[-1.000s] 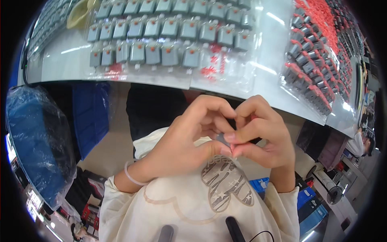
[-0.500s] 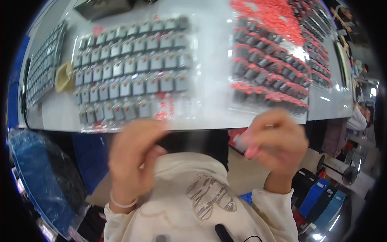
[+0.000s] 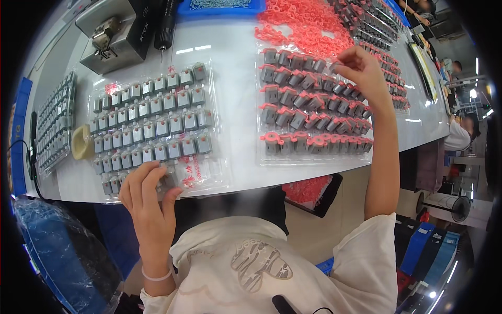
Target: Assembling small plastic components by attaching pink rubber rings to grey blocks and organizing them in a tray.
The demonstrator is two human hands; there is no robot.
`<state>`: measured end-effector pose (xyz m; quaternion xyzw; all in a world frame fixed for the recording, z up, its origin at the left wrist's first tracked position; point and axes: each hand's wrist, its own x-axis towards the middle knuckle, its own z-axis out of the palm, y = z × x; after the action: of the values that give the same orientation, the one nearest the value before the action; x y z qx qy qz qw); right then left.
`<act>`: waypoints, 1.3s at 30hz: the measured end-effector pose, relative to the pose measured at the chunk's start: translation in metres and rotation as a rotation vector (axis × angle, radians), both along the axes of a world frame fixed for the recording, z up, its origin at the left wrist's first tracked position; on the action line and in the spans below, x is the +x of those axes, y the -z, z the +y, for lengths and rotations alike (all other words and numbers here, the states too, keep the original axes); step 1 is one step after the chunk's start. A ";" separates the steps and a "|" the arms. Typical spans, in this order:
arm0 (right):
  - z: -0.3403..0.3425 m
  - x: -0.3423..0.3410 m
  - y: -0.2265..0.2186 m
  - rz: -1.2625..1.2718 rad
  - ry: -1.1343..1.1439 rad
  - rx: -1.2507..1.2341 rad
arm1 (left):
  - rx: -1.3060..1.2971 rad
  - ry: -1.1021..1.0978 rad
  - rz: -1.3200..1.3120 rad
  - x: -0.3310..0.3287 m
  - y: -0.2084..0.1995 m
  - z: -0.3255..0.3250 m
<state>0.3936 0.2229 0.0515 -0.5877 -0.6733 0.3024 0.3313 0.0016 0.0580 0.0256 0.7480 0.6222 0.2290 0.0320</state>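
My left hand (image 3: 149,201) reaches over the front edge of the left clear plastic tray (image 3: 217,175). Its thumb and fingers close round a small grey block (image 3: 168,180) in the nearest row. Other grey blocks (image 3: 159,152), each with a reddish-brown dot, stand in rows behind it. Over the far side of the right clear tray (image 3: 253,157), my right hand (image 3: 363,73) pinches a small grey block (image 3: 334,66); its far end is hidden by the fingers. Rows of grey blocks with pink plastic pieces (image 3: 300,141) on them fill that tray.
Loose pink plastic pieces (image 3: 303,26) are heaped beyond the right tray. A metal fixture (image 3: 110,42), an electric screwdriver (image 3: 166,31) and a blue tray of small screws (image 3: 222,9) stand at the back. A yellowish ring (image 3: 81,142) lies between two left trays.
My right hand has moved from in front of my body forward to the far part of the right tray. My left hand has come down onto the front row of the left tray.
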 end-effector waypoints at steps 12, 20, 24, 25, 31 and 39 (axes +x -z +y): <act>0.009 0.011 -0.001 -0.303 -0.074 -0.017 | 0.167 0.226 -0.166 -0.008 0.009 0.001; 0.071 0.031 -0.013 -0.485 0.007 0.198 | -0.377 0.023 -1.658 -0.006 -0.011 -0.011; 0.094 0.026 0.003 -0.684 0.009 0.087 | -0.605 0.062 -1.787 -0.007 -0.009 -0.021; 0.095 0.024 0.006 -0.733 0.031 0.085 | -0.602 0.059 -1.791 -0.007 -0.005 -0.025; 0.091 0.019 0.008 -0.664 -0.017 0.140 | -0.554 0.002 -1.596 -0.005 -0.002 -0.032; 0.097 0.028 0.009 -0.597 -0.048 0.083 | -0.616 0.144 -1.591 0.001 -0.002 -0.028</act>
<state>0.4212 0.3194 0.0427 -0.6204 -0.7665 0.0962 0.1352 0.0023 0.0297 0.0275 0.3604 0.4000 0.5038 0.6755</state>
